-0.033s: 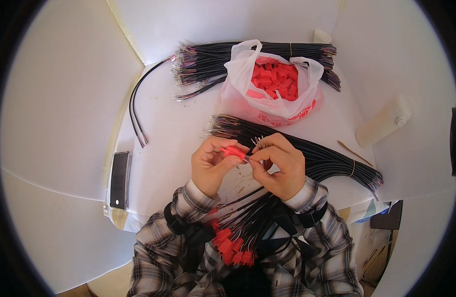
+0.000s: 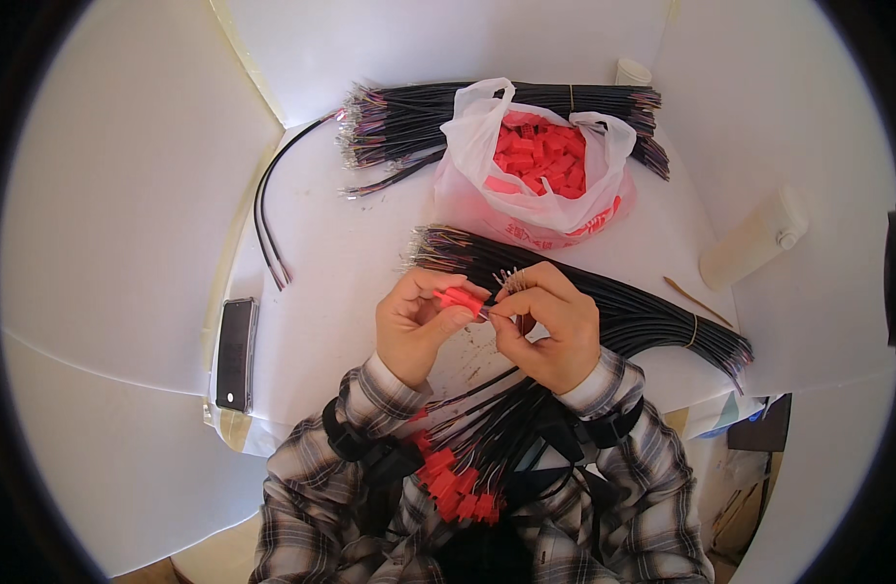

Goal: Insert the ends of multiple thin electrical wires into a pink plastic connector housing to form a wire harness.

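Observation:
Pinched in my left hand [image 2: 414,326] is a red plastic connector housing [image 2: 460,301], held over the middle of the table. My right hand [image 2: 550,326] is closed on thin wires [image 2: 488,312] at the housing's right end; whether their tips are inside it I cannot tell. Bare wire ends [image 2: 509,279] show by my right forefinger. Below my wrists, black cables with red connectors [image 2: 456,484] on their ends lie across my lap. Just beyond my hands rests a thick bundle of black cables [image 2: 604,297] with stripped, coloured wire ends.
A white plastic bag [image 2: 477,200] full of red connectors [image 2: 540,156] stands behind the bundle. Another cable bundle [image 2: 409,122] lies at the back, with loose black cables [image 2: 263,200] to its left. A phone [image 2: 236,352] lies at left; a pale bottle [image 2: 756,237] stands at right.

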`<action>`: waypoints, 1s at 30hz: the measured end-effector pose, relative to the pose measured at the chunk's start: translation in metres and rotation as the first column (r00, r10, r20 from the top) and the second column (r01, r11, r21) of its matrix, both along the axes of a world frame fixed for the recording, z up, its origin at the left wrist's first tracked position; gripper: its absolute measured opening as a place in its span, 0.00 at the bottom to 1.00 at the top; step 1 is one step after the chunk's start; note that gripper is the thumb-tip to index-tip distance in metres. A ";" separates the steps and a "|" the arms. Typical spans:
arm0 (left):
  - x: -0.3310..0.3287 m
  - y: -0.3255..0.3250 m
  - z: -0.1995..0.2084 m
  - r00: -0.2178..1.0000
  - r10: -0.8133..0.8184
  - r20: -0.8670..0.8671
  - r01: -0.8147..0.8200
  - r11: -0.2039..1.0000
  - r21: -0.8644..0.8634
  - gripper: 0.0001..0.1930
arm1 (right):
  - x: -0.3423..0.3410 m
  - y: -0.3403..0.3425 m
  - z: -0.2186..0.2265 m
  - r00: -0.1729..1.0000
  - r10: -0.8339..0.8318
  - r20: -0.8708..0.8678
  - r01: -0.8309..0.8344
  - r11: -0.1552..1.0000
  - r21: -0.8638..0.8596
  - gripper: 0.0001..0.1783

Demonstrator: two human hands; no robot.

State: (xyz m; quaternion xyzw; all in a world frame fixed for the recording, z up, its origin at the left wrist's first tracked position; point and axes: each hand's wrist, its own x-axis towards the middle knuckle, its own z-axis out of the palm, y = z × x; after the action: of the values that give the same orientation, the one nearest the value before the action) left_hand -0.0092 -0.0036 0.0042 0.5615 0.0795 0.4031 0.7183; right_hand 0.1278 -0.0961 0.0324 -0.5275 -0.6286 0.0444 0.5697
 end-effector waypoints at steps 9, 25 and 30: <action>0.001 -0.001 0.000 1.000 0.014 0.002 -0.014 0.999 0.046 0.14 | 0.001 -0.001 -0.004 1.000 -0.023 0.013 0.023 1.000 0.019 0.11; -0.001 0.000 -0.001 0.999 -0.030 -0.024 0.028 0.999 -0.045 0.12 | -0.003 0.001 -0.001 0.997 -0.053 0.055 0.050 0.997 0.061 0.11; 0.003 0.002 -0.007 0.996 -0.093 0.001 0.092 0.987 -0.130 0.13 | 0.000 0.001 -0.005 0.994 -0.078 0.074 0.072 0.994 0.083 0.11</action>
State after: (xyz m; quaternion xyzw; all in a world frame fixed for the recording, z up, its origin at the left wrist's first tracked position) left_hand -0.0066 -0.0014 -0.0029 0.5176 0.0814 0.3619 0.7710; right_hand 0.1274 -0.0955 0.0278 -0.5287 -0.6311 -0.0228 0.5672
